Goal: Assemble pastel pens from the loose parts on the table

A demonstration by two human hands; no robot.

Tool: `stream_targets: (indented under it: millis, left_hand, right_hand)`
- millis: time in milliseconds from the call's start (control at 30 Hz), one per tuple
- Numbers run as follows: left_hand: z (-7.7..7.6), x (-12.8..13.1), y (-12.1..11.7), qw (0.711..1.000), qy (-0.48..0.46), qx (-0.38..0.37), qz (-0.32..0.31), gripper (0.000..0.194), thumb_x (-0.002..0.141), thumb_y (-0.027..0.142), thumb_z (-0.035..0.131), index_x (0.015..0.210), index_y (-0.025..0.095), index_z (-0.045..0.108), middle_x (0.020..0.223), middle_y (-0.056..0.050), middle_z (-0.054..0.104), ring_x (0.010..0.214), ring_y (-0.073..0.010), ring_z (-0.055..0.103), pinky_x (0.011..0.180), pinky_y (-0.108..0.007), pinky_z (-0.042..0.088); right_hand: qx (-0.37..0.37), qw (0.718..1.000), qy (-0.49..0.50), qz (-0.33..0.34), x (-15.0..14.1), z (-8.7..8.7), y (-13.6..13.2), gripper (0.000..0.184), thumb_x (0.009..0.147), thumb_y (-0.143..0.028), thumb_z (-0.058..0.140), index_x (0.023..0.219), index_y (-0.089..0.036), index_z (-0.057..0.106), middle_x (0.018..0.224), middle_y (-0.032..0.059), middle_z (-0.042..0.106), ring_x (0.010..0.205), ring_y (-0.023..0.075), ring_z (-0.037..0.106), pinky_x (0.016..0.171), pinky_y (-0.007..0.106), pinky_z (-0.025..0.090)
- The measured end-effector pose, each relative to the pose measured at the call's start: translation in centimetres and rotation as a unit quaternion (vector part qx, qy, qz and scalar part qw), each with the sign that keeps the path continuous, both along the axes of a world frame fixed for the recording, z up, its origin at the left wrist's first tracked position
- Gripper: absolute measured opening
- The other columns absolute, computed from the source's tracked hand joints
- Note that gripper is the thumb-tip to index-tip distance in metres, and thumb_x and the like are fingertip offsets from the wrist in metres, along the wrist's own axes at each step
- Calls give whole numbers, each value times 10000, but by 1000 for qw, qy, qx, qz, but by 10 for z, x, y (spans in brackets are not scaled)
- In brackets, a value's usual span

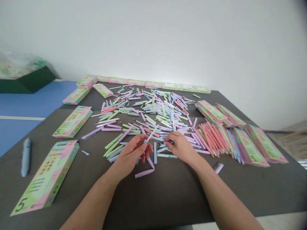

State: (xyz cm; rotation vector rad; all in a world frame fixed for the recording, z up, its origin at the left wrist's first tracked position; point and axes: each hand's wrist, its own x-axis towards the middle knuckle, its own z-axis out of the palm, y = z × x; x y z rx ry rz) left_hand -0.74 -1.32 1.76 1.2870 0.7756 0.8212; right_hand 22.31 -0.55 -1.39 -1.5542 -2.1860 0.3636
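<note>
so here's the setup: a dark counter with a big heap of pastel pen parts spread across it, lilac, green, pink and pale blue pieces all crossing each other. the left hand is closed in a pinch around a thin pale refill that points up into the heap. the right hand is curled in right beside it (can't really tell from this angle if it's gripping something small or just steadying the refill). both hands sit at the near edge of the heap, with a lilac barrel just below the left hand.

what could go wrong, imo: that refill looks really skinny, so if the pinch is off-centre or too hard it could bend or slip out and get lost among the similar pieces. the bigger risk is the loose stuff. round barrels like these probably roll easily, so one careless wrist move could send the lilac barrel or a lilac cap off the counter. to the right of the heap there's a neat run of coral pens, and a bump from the right hand could fan them into the mess and mix the colours. printed boxes left of the heap look safe enough.
</note>
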Motion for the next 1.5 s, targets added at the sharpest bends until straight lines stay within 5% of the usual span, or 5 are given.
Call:
stream_targets:
  millis: [400,567,767,867,1500]
  left_hand:
    - [0,1,0,1000,12,7,-8,149,926,262,449,1040,176,492,807,-12,596,613,-101,527,525,-223,433]
    - [-1,1,0,1000,19,5,-22,161,924,271,460,1052,189,514,807,-7,604,614,-101,526,538,-224,430]
    - [1,2,-5,997,38,-17,-63,179,921,302,482,1039,175,527,809,-15,599,614,-103,519,572,-237,424]
    - [2,3,-7,995,43,-30,-85,196,924,309,478,1066,176,504,816,-14,592,615,-103,516,578,-239,416]
    - [10,4,-9,988,73,-27,-134,158,932,311,453,982,172,511,805,-6,552,616,-97,472,580,-229,373]
  right_hand:
    - [-4,999,-31,35,11,3,-5,133,828,-166,606,923,-148,697,989,118,623,976,255,554,864,385,450]
    - [18,990,134,-37,10,14,-9,103,799,-220,644,878,-165,679,821,55,570,788,198,548,721,341,449]
    - [-24,818,567,-89,4,35,-15,151,782,-331,657,780,-208,569,546,-75,383,445,83,350,432,225,301]
    - [-15,786,613,-76,1,42,-19,171,754,-334,678,795,-205,574,539,-66,436,443,84,383,414,221,305]
    - [-20,849,527,-21,8,38,-28,118,825,-295,650,909,-213,631,652,-21,565,483,93,465,453,231,362]
